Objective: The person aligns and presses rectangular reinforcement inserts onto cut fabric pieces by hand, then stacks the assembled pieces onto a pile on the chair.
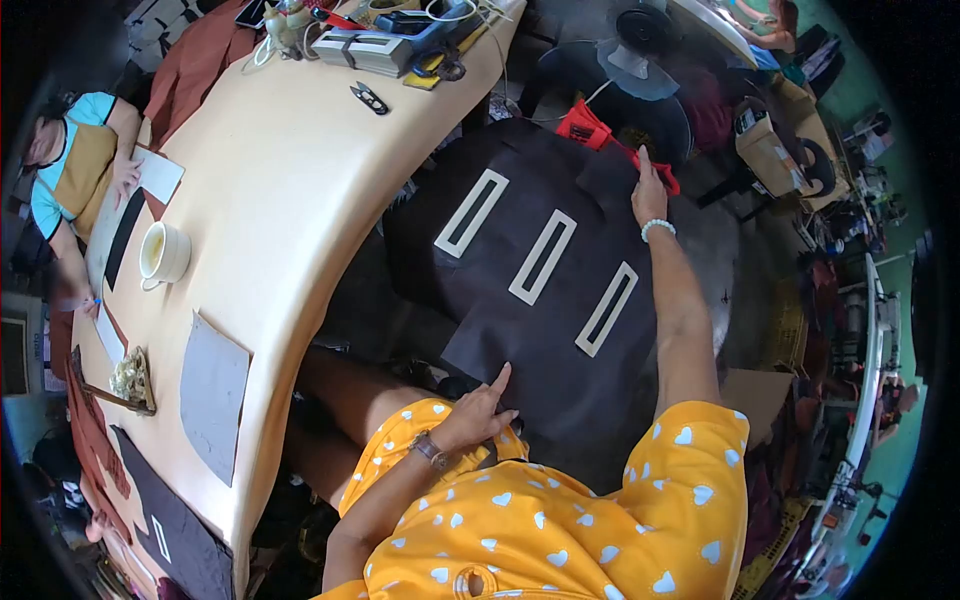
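A large dark sheet (pixel 480 290) lies in front of me, beside the curved table. On it are three pale rectangular frames with long slots: one at the upper left (pixel 471 213), one in the middle (pixel 543 257) and one at the lower right (pixel 606 309). My left hand (pixel 480 412) rests at the sheet's near edge, index finger stretched out and thumb apart, holding nothing. My right hand (pixel 648 188) reaches to the sheet's far right edge, next to a red item (pixel 585 126); its fingers point away, and whether they grip the edge cannot be made out.
The cream table (pixel 270 200) bears a cup (pixel 164 253), a grey cut piece (pixel 215 395), thread snips (pixel 369 98) and a tool pile (pixel 362 50). A person (pixel 85 170) works at its left side. A fan (pixel 645 30) stands ahead.
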{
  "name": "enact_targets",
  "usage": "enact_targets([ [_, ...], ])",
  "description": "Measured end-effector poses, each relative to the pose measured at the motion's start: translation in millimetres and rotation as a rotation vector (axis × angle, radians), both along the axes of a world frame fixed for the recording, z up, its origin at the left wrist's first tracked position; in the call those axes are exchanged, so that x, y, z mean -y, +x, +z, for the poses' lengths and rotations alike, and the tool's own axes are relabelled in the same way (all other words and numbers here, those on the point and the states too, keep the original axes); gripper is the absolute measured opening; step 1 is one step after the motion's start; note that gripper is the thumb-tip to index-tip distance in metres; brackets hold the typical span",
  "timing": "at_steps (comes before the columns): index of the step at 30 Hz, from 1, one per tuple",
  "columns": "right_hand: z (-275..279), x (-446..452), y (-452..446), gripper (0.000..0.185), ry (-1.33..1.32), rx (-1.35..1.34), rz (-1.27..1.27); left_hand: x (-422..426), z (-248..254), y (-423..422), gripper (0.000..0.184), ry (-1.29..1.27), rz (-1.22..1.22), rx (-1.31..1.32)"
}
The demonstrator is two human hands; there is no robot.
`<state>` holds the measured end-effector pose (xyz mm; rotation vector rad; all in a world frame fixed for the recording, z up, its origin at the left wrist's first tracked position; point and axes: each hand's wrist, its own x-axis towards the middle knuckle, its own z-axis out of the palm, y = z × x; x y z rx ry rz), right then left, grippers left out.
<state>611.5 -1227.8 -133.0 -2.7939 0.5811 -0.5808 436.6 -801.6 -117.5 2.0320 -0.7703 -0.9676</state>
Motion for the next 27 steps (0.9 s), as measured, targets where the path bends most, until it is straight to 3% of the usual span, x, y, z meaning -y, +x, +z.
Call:
enact_targets([
  [2, 5.1, -11.3, 3.2, 0.073, 0.013, -0.164, -0.070, 1.3, -5.9, 3.0, 0.083, 0.054, -0.002, -0.016],
  [5, -6.4, -23.5, 0.4, 0.077, -0.265, 0.032, -0.081, -2.3, -3.3, 5.0, 0.083, 0.062, 0.066, -0.054],
  [6, 6.8, -37.0, 1.6, 0.079, -0.225, -0.014, -0.107, -6.3, 1.8, 7.0, 0.083, 0.056, 0.117, -0.064],
  [10, 28.0, -97.0, 16.2, 0.070, -0.179, 0.240, 0.161, -28.7, 29.2, 16.7, 0.081, 0.032, 0.214, -0.070],
  [17, 85.5, -335.5, 42.7, 0.060, 0.432, 0.513, 0.756, -119.9, 80.3, 11.4, 0.069, -0.173, 0.650, 0.243],
  [19, 90.3, -401.8, 43.6, 0.062, 0.469, 0.447, 0.850, -154.2, 88.8, 6.2, 0.065, -0.231, 0.818, 0.386],
  [20, 93.6, -437.9, 38.1, 0.066, 0.636, 0.456, 0.941, -175.5, 100.8, 0.7, 0.062, -0.273, 0.924, 0.408],
  [21, 100.3, -465.9, 30.7, 0.066, 0.593, 0.444, 0.970, -190.6, 116.3, -7.8, 0.059, -0.277, 1.032, 0.428],
  [23, 98.4, -513.9, 25.0, 0.066, 0.815, 0.383, 1.103, -227.2, 126.7, -27.1, 0.053, -0.275, 1.258, 0.488],
  [27, 118.4, -574.2, -8.0, 0.067, 1.153, 0.177, 1.131, -301.2, 139.8, -67.9, 0.045, -0.143, 1.667, 0.599],
])
